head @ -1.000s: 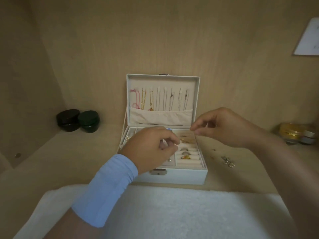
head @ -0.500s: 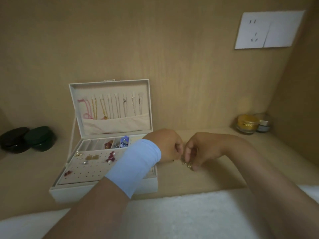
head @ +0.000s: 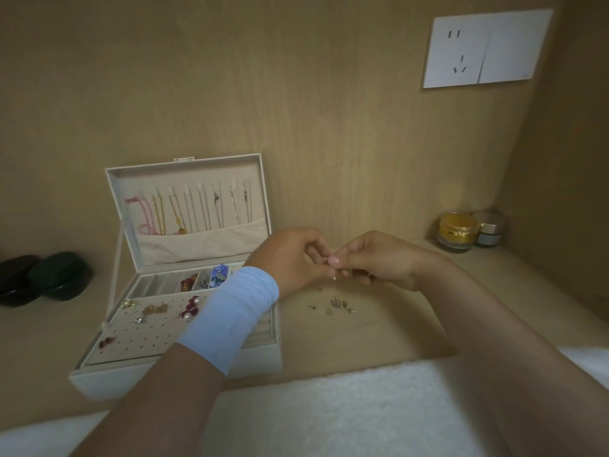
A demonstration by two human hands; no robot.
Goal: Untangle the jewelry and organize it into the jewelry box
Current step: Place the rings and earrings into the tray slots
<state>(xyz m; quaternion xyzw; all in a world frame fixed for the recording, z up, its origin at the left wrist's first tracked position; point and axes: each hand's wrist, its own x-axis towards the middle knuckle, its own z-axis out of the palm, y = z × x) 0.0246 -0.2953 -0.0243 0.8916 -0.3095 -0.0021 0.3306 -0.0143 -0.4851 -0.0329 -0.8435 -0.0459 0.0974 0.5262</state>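
Two hands meet: left hand (head: 290,258), right hand (head: 379,260) pinch one earring (head: 334,277) | loose earrings (head: 339,305) beneath | jewelry box (head: 184,374) edge just left

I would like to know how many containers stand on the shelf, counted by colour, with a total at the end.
Black jar: 1
Dark green jar: 1
Gold jar: 1
Grey jar: 1
White jewelry box: 1
Total: 5
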